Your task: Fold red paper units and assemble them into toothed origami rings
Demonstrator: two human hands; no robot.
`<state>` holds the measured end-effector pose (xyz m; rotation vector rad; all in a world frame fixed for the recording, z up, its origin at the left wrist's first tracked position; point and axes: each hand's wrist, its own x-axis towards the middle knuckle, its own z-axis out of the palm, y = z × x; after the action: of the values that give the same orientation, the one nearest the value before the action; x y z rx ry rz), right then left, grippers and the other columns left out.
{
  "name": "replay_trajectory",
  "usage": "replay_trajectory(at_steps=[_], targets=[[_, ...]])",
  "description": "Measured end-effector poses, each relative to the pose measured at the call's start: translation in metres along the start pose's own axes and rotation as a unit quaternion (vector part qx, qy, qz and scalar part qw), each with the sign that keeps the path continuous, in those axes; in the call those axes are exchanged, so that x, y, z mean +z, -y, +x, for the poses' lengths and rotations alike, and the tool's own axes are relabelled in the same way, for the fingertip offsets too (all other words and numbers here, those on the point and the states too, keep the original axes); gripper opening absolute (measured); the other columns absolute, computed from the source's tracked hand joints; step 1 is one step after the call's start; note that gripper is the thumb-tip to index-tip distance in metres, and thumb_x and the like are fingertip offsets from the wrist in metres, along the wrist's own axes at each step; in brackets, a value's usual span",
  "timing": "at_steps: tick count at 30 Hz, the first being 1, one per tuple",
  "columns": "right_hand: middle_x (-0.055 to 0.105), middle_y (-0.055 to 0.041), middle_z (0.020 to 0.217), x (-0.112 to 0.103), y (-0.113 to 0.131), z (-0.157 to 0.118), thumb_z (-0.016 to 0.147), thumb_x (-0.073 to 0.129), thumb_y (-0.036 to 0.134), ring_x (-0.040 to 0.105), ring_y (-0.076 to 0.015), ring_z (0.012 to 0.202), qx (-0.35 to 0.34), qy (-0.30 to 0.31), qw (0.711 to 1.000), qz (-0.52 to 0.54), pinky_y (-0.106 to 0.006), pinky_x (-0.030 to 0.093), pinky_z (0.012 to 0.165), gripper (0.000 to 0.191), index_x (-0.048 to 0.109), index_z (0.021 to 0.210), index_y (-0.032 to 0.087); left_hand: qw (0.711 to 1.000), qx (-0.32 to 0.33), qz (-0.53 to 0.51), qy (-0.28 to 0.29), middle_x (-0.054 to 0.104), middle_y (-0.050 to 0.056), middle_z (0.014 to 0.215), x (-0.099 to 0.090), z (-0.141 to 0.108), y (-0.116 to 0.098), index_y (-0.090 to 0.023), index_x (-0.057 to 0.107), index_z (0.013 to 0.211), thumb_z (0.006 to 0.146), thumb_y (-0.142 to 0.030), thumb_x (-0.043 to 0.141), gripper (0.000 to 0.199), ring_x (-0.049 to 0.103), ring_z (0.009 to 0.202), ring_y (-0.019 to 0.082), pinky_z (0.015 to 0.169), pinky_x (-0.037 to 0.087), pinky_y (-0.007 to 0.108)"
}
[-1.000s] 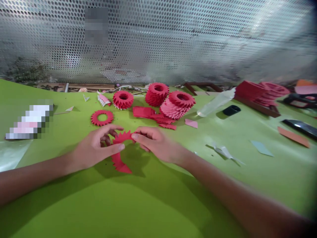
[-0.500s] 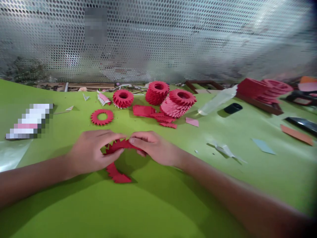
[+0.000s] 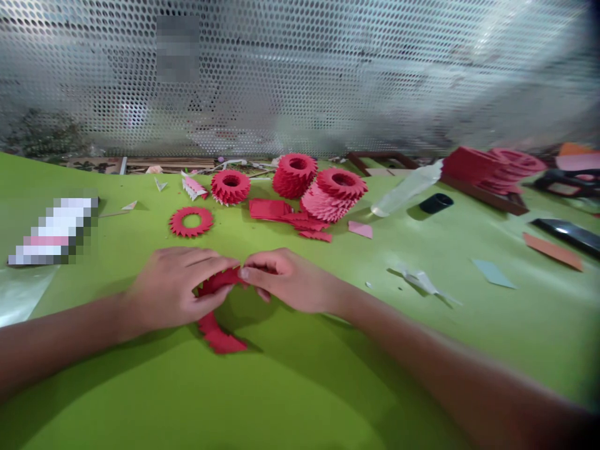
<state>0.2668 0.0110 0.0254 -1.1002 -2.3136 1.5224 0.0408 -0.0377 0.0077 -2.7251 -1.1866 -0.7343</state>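
- Left hand (image 3: 173, 290): fingers curled and thumb low, together pinching the red serrated paper strip (image 3: 218, 281) near its middle.
- Right hand (image 3: 285, 281): thumb and forefinger pressed together on the same strip, fingertips just beside those of the left hand.
- Strip: we find it held in a shallow arc above the green table cover (image 3: 300, 400), in front of us, its lower end (image 3: 220, 340) trailing toward the cover; we cannot tell whether that end touches.
- Handling note: we judge a light, even pinch best here, with the fingers close together, so the paper curves smoothly and the teeth stay uncreased.
- Comparison piece: a flat red toothed paper ring (image 3: 191, 221) lies near the hands, beyond the left one, and shows a clean, even curve.
- Also on the cover: three coiled toothed paper cylinders (image 3: 293, 175), loose red paper sheets (image 3: 269, 209), a clear plastic bottle (image 3: 405, 190) on its side and a black cylindrical cap (image 3: 435, 203).
- Backdrop: a perforated metal screen (image 3: 300, 81).
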Motion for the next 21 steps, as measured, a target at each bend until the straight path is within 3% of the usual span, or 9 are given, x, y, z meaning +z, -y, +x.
replay_trajectory(at_steps=[12,21], targets=[[0.047,0.005,0.057,0.003,0.006,-0.002,0.093,0.051,0.06,0.04,-0.0082,0.05,-0.005,-0.005,1.0,0.004,-0.023,0.03,0.047,0.047,0.051,0.072,0.019,0.998,0.001,-0.046,-0.036,0.08,0.005,0.092,0.001,-0.001,0.0,-0.018,0.075,0.105,0.094,-0.026,0.058,0.021,0.072,0.071,0.014,0.063,0.056,0.023],[0.044,0.0051,0.062,0.018,0.014,-0.003,0.101,0.039,0.05,0.038,-0.0079,0.051,0.025,-0.072,0.997,-0.012,-0.023,0.026,0.048,0.041,0.046,0.074,0.02,0.997,-0.011,-0.062,-0.045,0.08,0.008,0.095,0.002,0.0,0.007,-0.015,0.076,0.108,0.093,-0.025,0.061,0.024,0.073,0.072,0.016,0.067,0.06,0.026]])
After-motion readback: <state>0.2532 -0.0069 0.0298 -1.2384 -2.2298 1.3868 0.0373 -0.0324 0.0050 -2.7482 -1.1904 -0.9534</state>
